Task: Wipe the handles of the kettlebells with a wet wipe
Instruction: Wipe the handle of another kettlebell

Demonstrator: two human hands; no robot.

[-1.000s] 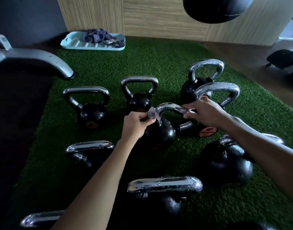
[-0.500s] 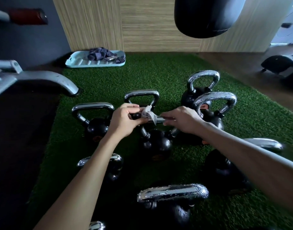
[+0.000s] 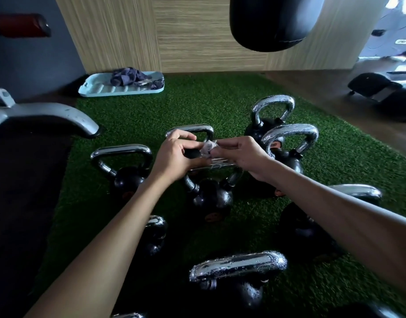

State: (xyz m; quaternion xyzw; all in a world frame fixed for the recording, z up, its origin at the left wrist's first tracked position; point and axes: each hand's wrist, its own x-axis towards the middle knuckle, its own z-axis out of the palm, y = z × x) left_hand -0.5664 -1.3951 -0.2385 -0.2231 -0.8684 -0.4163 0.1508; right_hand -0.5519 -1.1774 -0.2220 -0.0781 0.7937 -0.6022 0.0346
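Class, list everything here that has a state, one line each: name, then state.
left hand: pinches the wipe.
right hand: pinches the wipe.
wet wipe: crumpled, held between both hands.
centre kettlebell: upright on turf, handle below the hands.
nearest kettlebell handle: beaded with droplets.
tray: lying flat, holding a bunched dark cloth.

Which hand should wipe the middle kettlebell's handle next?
Probably the left. The left hand and right hand both pinch the wipe just above the handle, but the left thumb lies lowest, beside the bar, ready to press the wipe down.
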